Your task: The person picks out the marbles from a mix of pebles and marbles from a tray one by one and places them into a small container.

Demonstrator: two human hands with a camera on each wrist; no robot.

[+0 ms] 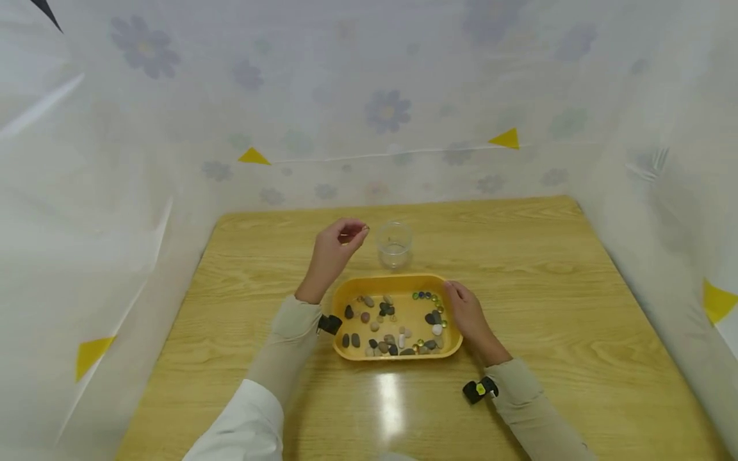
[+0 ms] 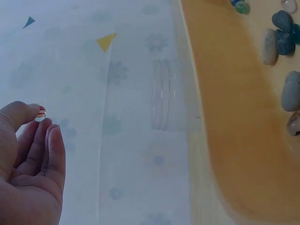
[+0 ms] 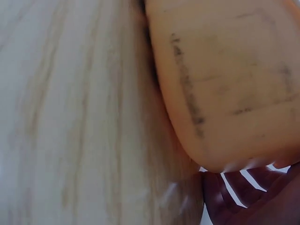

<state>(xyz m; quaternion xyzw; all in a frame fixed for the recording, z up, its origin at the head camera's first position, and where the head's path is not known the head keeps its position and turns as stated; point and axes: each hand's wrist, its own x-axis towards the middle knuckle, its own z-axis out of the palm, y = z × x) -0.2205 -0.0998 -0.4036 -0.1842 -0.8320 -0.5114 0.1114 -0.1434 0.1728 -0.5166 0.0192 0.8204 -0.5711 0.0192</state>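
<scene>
Between thumb and fingertips my left hand pinches a small clear marble with red-orange and white stripes. This hand is raised left of a clear round jar, beyond the tray. My right hand grips the right rim of the yellow tray, thumb over the edge; in the right wrist view its fingers lie against the tray's scuffed outer side. Inside the tray lie grey, black and pale stones, a white stone, and green and blue glass marbles.
The wood-grain table has the tray near its middle. Behind and at both sides hang pale flowered sheets with yellow triangle marks. Each wrist wears a small black camera on its strap.
</scene>
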